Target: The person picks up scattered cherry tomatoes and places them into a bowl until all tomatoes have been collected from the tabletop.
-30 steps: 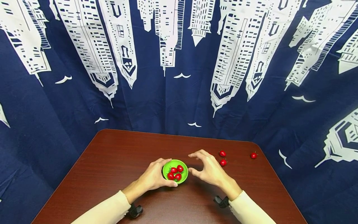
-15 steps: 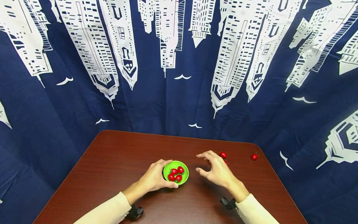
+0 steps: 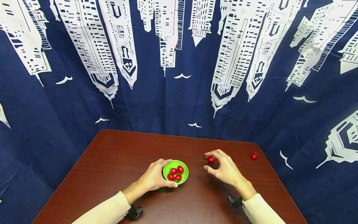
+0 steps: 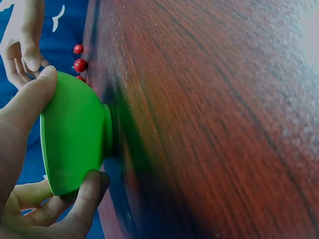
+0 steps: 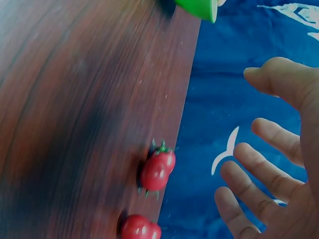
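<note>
1. Your right grip (image 3: 226,168) has swung farther from the green bowl (image 3: 175,163), spread apart, holding nothing; loose tomatoes (image 3: 211,160) on the tabletop (image 3: 145,149) now look reachable
2. Your left grip (image 3: 154,176) stays clamped on that bowl, four tomatoes (image 3: 178,177) inside, seemingly steady

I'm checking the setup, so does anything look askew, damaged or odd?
Yes: the backdrop cloth behind the table looks upside down, since its printed skyscrapers point downward. The green bowl in the left hand stands upright and shows no visible damage.
</note>
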{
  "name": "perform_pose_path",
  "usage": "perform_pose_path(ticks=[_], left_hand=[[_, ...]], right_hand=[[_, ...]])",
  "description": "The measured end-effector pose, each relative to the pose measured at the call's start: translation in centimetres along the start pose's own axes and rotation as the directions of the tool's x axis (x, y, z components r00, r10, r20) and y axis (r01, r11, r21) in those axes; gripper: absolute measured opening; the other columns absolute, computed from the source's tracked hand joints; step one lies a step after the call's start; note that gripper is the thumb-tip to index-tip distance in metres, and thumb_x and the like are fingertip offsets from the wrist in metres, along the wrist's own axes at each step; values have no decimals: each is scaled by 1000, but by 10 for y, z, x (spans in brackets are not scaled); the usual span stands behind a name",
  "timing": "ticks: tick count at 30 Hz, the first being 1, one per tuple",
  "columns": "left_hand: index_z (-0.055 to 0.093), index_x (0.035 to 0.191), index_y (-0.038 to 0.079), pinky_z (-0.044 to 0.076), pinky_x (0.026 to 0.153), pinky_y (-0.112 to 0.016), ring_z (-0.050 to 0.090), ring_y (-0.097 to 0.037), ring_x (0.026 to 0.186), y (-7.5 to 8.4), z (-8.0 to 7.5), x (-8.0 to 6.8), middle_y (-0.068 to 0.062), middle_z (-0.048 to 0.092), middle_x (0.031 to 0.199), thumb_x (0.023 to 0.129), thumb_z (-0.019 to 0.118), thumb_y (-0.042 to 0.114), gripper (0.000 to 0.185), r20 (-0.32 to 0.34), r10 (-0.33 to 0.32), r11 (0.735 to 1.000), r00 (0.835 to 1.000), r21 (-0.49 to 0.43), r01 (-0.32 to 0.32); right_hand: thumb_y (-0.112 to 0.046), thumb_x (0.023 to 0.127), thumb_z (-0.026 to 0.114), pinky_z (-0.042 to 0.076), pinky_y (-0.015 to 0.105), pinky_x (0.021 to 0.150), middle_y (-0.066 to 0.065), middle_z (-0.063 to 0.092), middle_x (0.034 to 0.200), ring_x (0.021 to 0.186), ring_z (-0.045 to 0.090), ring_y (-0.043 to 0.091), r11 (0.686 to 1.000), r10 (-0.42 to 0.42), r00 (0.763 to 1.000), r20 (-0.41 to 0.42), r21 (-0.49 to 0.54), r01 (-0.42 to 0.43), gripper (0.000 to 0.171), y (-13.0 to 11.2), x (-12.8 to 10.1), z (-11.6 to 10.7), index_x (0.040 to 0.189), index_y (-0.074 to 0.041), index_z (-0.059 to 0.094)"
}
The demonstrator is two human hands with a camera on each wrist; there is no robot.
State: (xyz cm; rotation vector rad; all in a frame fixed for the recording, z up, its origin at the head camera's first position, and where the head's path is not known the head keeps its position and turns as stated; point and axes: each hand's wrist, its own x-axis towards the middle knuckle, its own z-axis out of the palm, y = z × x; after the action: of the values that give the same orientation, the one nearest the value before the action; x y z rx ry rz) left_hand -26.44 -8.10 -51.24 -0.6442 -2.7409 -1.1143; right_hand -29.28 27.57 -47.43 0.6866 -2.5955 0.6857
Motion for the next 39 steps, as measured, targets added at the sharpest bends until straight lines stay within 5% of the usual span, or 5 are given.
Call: perform_pose_path(ticks=[7,16,29,39], left_hand=[[69,158,2,66,105,-41,75,-25,119,0,1,1,-7,79,133,70,113,49,109,5,9,1000,1000,5,-9],[68,159,2,65,109,-45,75,-26,123,-1,2,3,-8,79,138,70,113,50,111,7,-2,1000,1000,-2,2],[68,159,3,66,108,-43,75,-24,121,-1,2,4,-5,79,136,70,113,51,111,0,-4,1000,1000,5,4],[68,160,3,66,108,-43,75,-23,123,-2,1,3,-6,79,138,70,113,52,111,8,-7,1000,1000,-1,7]], right_hand=[[-25,90,100,63,37,87,2,81,130,105,76,18,999,45,999,-3,0,-45,49,17,-6,-5,136,-21,82],[-29,94,98,67,61,99,4,77,139,124,78,36,993,117,993,24,-23,-116,53,37,-14,-8,141,-15,81],[-34,91,101,59,63,111,8,78,139,128,75,34,992,127,992,8,-27,-127,55,66,-17,-10,139,-16,82],[-44,88,104,62,62,106,14,76,137,119,76,34,983,181,982,52,-27,-179,70,85,-20,-5,144,-12,79]])
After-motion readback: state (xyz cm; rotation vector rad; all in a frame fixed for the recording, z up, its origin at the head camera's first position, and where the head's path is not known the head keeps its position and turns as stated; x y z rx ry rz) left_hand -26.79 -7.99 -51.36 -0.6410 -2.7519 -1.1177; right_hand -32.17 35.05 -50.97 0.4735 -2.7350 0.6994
